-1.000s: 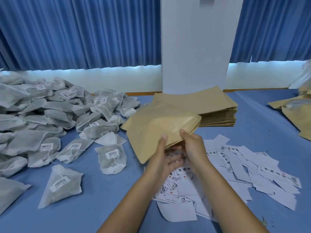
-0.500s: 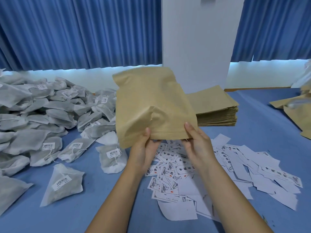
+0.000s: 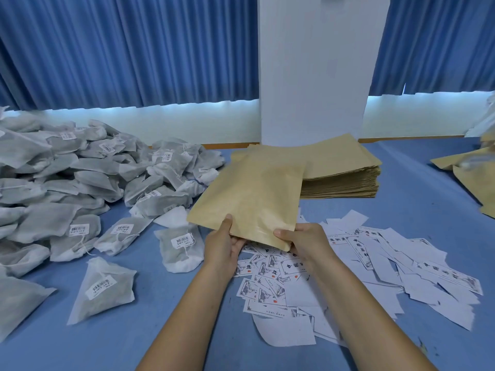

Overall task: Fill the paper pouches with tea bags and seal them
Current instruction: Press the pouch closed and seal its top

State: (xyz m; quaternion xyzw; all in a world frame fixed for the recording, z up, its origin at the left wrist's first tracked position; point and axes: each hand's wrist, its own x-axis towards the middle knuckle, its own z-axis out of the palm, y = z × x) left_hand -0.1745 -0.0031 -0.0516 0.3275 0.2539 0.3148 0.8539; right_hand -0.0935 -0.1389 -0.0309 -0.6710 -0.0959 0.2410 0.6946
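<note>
A brown paper pouch [image 3: 251, 196] lies tilted away from me above the blue table [image 3: 160, 338]. My left hand [image 3: 223, 246] pinches its near left edge, thumb on top. My right hand [image 3: 305, 242] pinches the near right corner the same way. A large heap of white mesh tea bags [image 3: 80, 178] with barcode labels covers the left side of the table. One tea bag [image 3: 180, 247] lies just left of my left hand. Whether the pouch holds anything I cannot tell.
A stack of flat brown pouches [image 3: 340, 170] sits behind the held one, against a white pillar [image 3: 313, 76]. Printed paper labels [image 3: 361, 269] lie scattered under and right of my hands. More brown pouches [image 3: 471, 172] lie at the right edge. Blue curtains hang behind.
The pouch went from lying low to standing upright in front of me, and has now come down flatter and lower. Both hands kept hold of its near edge throughout.
</note>
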